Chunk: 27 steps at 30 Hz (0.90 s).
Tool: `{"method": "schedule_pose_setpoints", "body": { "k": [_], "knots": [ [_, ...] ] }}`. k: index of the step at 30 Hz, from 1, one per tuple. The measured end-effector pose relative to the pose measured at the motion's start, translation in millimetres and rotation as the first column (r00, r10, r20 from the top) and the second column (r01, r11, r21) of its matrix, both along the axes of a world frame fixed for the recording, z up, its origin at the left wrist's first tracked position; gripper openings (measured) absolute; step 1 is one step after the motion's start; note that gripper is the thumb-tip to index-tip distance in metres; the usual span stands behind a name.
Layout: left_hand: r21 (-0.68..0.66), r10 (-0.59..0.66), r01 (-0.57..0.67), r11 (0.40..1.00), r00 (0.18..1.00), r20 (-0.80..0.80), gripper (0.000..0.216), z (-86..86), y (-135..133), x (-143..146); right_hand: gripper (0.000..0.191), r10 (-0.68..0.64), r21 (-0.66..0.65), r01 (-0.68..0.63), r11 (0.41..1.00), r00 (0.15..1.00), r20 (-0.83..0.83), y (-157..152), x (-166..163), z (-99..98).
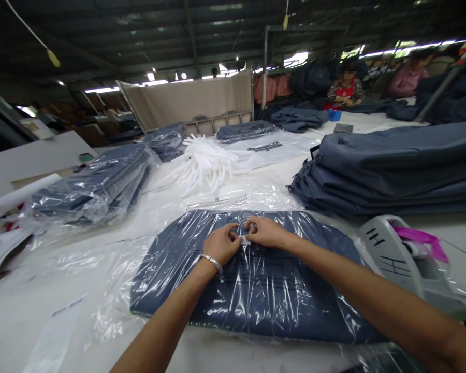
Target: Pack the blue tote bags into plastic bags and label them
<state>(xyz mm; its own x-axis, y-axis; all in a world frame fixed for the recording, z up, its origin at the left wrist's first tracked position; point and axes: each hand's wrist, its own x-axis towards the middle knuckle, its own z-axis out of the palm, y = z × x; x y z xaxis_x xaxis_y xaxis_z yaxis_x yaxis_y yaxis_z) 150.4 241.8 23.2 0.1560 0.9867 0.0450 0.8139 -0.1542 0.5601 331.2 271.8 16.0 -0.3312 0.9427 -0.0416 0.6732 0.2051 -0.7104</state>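
Note:
A folded dark blue fabric item (272,290) lies flat in front of me inside a clear plastic bag (112,311). Above its middle, both my hands meet at a small white label (244,240). My left hand (222,243), with a silver bangle at the wrist, pinches at the label's left side. From the right, my right hand (264,231) has its fingers curled and pinched at the same label. Whether the label sits on the bag or under the plastic, I cannot tell.
A tall stack of dark blue fabric (392,166) stands at right, behind a grey tape dispenser (392,254) with pink tape. Bagged bundles (97,181) lie at left. White foam strips (207,163) are heaped beyond my hands. A person (345,93) sits in the background.

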Motion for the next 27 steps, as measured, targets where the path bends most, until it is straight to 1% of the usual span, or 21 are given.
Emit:
{"method": "schedule_pose_setpoints", "body": {
  "k": [9,16,21,24,25,27],
  "knots": [
    [-0.018,-0.05,0.049,0.999,0.995,-0.083,0.046,-1.8,2.0,0.9,0.027,0.016,-0.017,-0.014,1.0,0.991,0.133,-5.7,-2.0,5.0],
    [-0.015,-0.088,0.087,0.996,0.981,-0.173,0.044,-0.9,1.8,4.8,0.028,0.009,0.006,-0.01,1.0,0.977,0.213,-9.1,-6.0,3.1],
    [0.005,-0.088,0.092,0.996,0.964,-0.252,0.049,2.0,-0.5,6.2,0.027,0.007,0.065,-0.024,0.998,0.966,0.257,-15.5,-8.6,-0.5],
    [0.038,-0.079,0.098,0.994,0.935,-0.345,0.051,2.4,-3.0,6.2,0.032,0.004,0.15,-0.053,0.987,0.949,0.314,-21.9,-12.2,0.5],
    [0.065,-0.092,0.125,0.99,0.922,-0.377,0.051,2.0,-4.0,5.6,0.034,-0.006,0.185,-0.062,0.981,0.938,0.347,-23.7,-12.5,2.2],
    [0.118,-0.169,0.24,0.964,0.889,-0.424,0.043,0.5,-5.8,3.0,0.032,-0.036,0.235,-0.066,0.97,0.913,0.407,-28.1,-9.5,9.2]
  ]
}}
